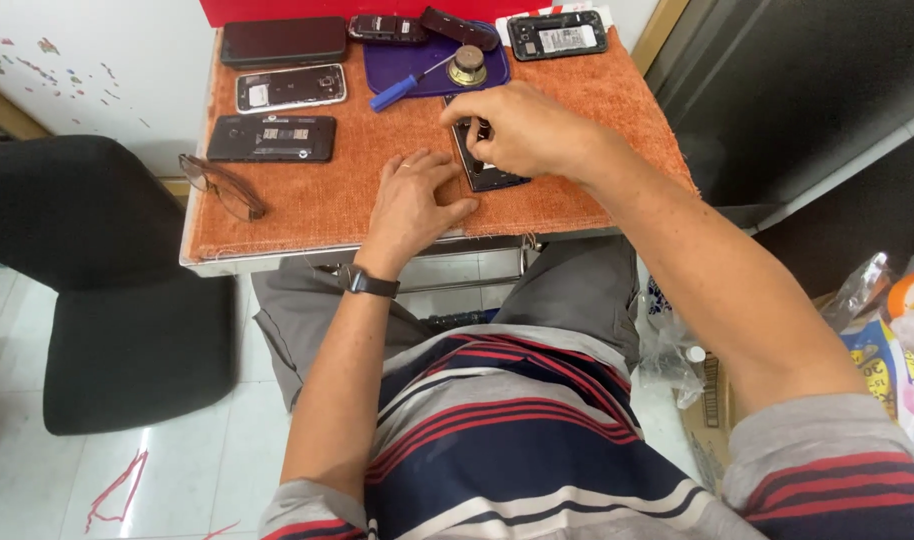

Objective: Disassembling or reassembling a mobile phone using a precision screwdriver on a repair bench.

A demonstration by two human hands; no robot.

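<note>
A small table [199, 262] is sitting against a white wall [97, 60], its top lying under a rust-orange cloth [357, 190] that is hanging a frayed edge over the front. The wall is showing scattered flecks of coloured paint at upper left. A black chair [107, 290] is standing just left of the table. Underneath, glossy white floor tiles [197, 470] are reflecting soft, even light and carrying red scribbles. A dark panel [777, 90] is filling the upper right, and a cardboard box [712, 420] is sitting low at right.

White label in opened phone [567, 38]
</note>
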